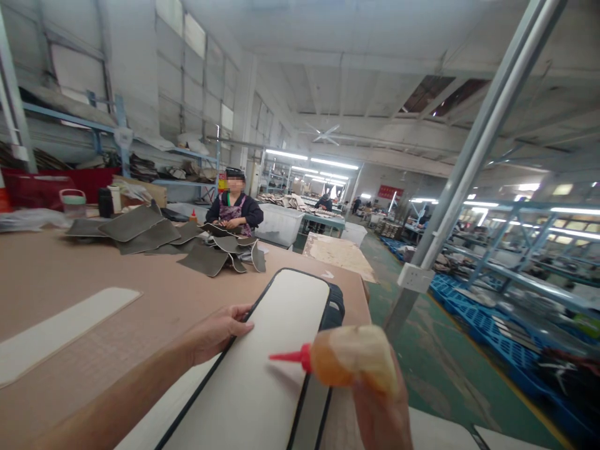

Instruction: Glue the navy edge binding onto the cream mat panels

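A long white panel with dark edging lies at a slant before me, its rounded end pointing away. My left hand grips its left edge, thumb on the white face and fingers partly hidden underneath. In my right hand is a squeeze bottle of amber glue, tipped sideways. Its red nozzle points left, over the panel's face; whether the tip touches cannot be made out. More dark-edged pieces show beneath the panel on its right side.
Another white strip rests on the brown tabletop at left. Grey sheets are heaped at the far side, where a co-worker sits. A slanted metal post with a socket box stands at right, beyond the table edge.
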`<state>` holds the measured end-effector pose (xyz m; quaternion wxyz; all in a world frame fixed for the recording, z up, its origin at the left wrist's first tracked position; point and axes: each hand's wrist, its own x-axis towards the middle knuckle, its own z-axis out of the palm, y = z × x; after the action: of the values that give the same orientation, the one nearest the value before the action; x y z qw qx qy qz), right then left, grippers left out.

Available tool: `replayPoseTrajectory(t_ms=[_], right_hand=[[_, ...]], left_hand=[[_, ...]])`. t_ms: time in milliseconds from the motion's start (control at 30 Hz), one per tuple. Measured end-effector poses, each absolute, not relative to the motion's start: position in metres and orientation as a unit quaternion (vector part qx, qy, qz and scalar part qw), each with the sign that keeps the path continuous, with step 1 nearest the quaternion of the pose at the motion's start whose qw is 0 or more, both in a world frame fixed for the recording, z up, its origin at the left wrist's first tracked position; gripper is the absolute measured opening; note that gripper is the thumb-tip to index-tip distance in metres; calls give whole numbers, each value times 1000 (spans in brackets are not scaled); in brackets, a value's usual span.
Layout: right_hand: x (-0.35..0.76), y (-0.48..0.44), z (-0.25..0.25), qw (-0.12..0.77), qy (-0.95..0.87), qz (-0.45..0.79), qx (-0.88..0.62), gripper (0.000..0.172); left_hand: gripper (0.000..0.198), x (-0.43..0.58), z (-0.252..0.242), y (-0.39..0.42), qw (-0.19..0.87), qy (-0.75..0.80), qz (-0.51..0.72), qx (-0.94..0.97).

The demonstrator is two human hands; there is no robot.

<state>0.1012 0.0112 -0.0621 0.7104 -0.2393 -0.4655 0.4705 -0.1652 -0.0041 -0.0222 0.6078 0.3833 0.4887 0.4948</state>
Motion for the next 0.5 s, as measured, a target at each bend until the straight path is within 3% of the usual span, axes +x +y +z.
replayPoseTrajectory(t_ms=[133,333,500], right_hand=[[92,31,-27,753,-404,474,-213,55],[69,-3,-67,699,-416,541,-214,62],[71,26,-32,721,-431,499,-213,62]], left_hand=[[61,-163,-20,-2,619,464,495,397],[66,-179,-18,7,589,485,512,395],[70,-186,-14,11,593,483,499,407]])
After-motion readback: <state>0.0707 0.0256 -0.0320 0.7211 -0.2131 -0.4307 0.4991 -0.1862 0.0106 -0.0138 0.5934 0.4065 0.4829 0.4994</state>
